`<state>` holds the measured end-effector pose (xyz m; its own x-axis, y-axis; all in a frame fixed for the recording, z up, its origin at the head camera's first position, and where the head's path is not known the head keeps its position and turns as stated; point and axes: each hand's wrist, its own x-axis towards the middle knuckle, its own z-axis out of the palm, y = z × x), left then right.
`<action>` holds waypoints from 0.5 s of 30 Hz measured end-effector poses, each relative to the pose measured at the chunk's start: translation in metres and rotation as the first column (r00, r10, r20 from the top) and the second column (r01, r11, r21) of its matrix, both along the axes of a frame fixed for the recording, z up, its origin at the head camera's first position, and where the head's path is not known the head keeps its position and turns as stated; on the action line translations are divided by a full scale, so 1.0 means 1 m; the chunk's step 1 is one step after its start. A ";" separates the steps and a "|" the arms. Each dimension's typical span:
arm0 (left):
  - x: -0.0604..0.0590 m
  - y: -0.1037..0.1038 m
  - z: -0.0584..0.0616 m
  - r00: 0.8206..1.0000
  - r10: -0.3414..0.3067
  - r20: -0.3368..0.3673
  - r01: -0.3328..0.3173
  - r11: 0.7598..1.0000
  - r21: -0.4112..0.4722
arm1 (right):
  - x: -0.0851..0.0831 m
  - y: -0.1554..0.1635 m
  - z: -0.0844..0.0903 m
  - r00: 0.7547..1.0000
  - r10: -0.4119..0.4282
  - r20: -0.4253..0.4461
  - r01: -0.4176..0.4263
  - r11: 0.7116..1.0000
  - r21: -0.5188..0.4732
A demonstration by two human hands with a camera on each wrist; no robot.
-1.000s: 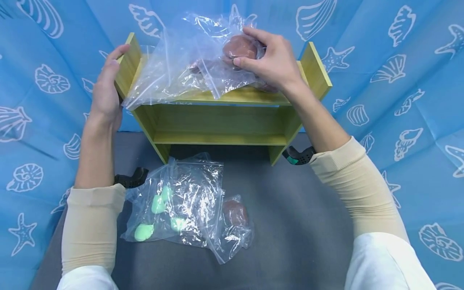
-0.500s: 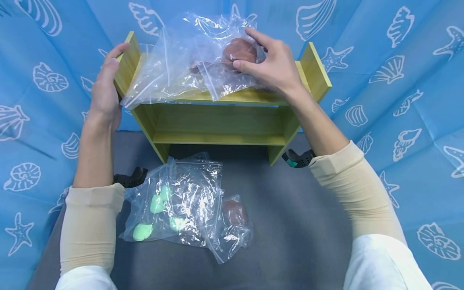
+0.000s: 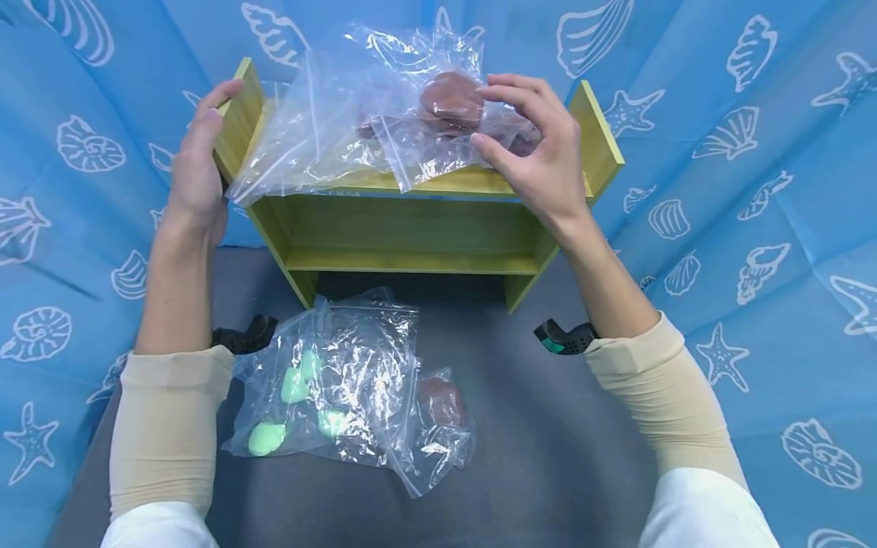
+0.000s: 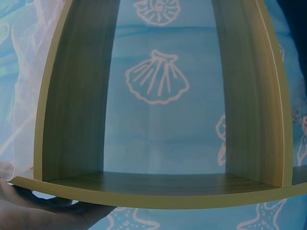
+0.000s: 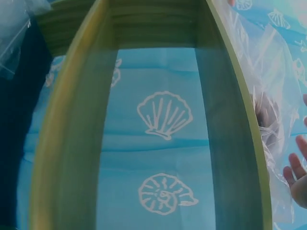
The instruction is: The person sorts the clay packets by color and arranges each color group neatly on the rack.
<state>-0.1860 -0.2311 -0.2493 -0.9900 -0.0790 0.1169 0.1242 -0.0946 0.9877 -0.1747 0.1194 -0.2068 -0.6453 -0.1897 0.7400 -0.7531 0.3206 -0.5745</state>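
Note:
Clear zip bags (image 3: 329,129) holding brown rounded pieces (image 3: 451,100) lie on the top board of a small yellow-green wooden shelf (image 3: 411,265). My right hand (image 3: 548,144) is just right of the bags, fingers bent loosely and thumb apart, nothing between them. In the right wrist view, part of that hand (image 5: 300,179) shows at the right edge, beside the plastic. My left hand (image 3: 199,167) rests along the outside of the shelf's left side panel (image 3: 240,125), fingertips at its edge. The left wrist view shows its fingers (image 4: 53,215) against that panel.
On the grey table (image 3: 548,472) in front of the shelf lie more clear bags (image 3: 370,373), with pale green pieces (image 3: 267,439) and a brown piece (image 3: 441,401) inside. A blue curtain (image 3: 726,228) with white seashell prints surrounds the back and sides.
My right hand has let go of the bagged brown piece and drawn back to the right and toward me. The bag stays on the shelf; my left hand keeps its place on the side panel.

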 end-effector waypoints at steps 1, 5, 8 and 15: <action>0.000 0.000 0.000 1.000 0.000 0.001 0.000 1.000 -0.001 | 0.004 0.000 -0.002 1.000 0.007 -0.021 -0.008 1.000 -0.028; 0.000 -0.001 0.000 1.000 -0.003 0.000 0.003 1.000 0.006 | 0.014 0.001 -0.011 0.996 0.032 -0.085 -0.041 0.993 -0.114; 0.001 -0.001 0.000 1.000 -0.004 -0.003 0.004 1.000 0.011 | 0.020 0.004 -0.021 0.993 0.059 -0.105 -0.075 0.985 -0.153; 0.000 0.001 0.000 1.000 -0.004 -0.002 0.004 1.000 0.008 | 0.038 0.012 -0.043 0.988 0.038 -0.149 -0.070 0.974 -0.214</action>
<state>-0.1861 -0.2297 -0.2494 -0.9900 -0.0759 0.1187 0.1262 -0.1028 0.9867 -0.1368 0.1318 -0.2501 -0.5228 -0.0455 0.8512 -0.8454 0.1561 -0.5109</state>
